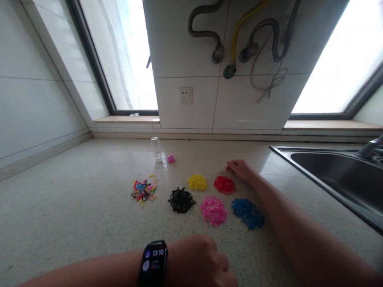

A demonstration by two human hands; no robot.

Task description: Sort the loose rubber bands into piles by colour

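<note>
Sorting by colour appears to be the step in hand, probably well along. 5 heaps of small, thin, looped, seemingly elastic bands are lying on the pale, speckled, stone-like counter (pixel 89 223): a loose yellow heap (pixel 198 183), a round red heap (pixel 224 185), a spiky black heap (pixel 181 200), a bright pink heap (pixel 214 211) and a long blue heap (pixel 247 213). 1 scattered multicoloured heap (pixel 144 191) is lying apart, left of the black.

Left hand (pixel 200 261), wearing a black rectangular smartwatch (pixel 153 263), is lying nearer the wearer than the pink heap, fingers curled inward; contents, if any, cannot be told. Right hand (pixel 241 168) is resting just beyond the red heap, fingers bent and together; whether they are gripping anything cannot be told.

Behind the mixed bands, a small clear, rounded container (pixel 156 150) is standing beside a small pink piece (pixel 170 159).

Judgement: the next move would be calling for reaching to the mixed bands, pinching 1 free and matching its colour.
</note>
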